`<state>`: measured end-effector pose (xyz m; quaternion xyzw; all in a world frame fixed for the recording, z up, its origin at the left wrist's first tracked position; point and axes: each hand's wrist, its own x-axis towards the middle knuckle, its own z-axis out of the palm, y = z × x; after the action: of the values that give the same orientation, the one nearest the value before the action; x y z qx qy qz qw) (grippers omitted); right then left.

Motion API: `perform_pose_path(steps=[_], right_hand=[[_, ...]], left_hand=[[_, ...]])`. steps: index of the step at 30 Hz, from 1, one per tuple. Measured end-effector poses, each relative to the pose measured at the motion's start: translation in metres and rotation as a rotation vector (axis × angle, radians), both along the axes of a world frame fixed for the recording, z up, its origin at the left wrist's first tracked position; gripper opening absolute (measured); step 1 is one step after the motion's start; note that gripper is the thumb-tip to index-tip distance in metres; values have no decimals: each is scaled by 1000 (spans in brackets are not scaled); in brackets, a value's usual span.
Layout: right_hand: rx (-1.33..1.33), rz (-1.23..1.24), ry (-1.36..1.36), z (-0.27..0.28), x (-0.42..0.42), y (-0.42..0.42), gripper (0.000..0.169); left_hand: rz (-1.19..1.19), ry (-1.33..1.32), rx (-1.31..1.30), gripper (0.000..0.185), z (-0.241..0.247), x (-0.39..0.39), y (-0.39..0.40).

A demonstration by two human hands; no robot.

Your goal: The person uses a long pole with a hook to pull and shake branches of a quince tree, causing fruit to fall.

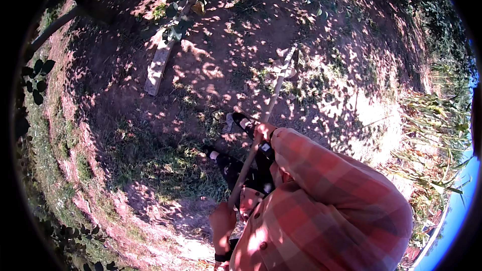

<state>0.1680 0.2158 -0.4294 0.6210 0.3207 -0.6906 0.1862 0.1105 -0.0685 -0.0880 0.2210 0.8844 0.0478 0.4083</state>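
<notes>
A long wooden pole (277, 87) slants from low by my body up and away over the ground. My right hand (265, 130) is closed around its middle, below the plaid sleeve's cuff. Near the pole's lower end in the picture, my left hand (223, 219) grips it, with a black band at the wrist. A black device with a small screen (266, 149) sits beside my right wrist. The pole's far end (293, 48) lies over a pale patch on the ground; whether a tool head is there, I cannot tell. My dark shoes (241, 120) stand on soil beside the pole.
A weathered wooden board (158, 69) lies ahead on the left, its far end under leafy branches (180, 19). Grass tufts (177, 169) grow on the dappled soil. A curved pole or pipe (56, 26) is at the upper left. Tall leafy plants (433, 120) stand at the right.
</notes>
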Motion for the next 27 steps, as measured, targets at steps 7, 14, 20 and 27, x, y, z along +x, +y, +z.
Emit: perform_pose_path(steps=[7, 14, 20, 27], right_hand=[[-77, -9, -73, 9, -8, -22, 16], [232, 40, -89, 32, 0, 14, 16], [320, -10, -88, 57, -14, 46, 15], [36, 17, -111, 26, -23, -21, 15]], left_hand=[[10, 98, 73, 15, -11, -10, -30], [75, 34, 200, 17, -57, 11, -19], [115, -57, 139, 18, -49, 7, 9], [29, 25, 23, 15, 2, -10, -13]])
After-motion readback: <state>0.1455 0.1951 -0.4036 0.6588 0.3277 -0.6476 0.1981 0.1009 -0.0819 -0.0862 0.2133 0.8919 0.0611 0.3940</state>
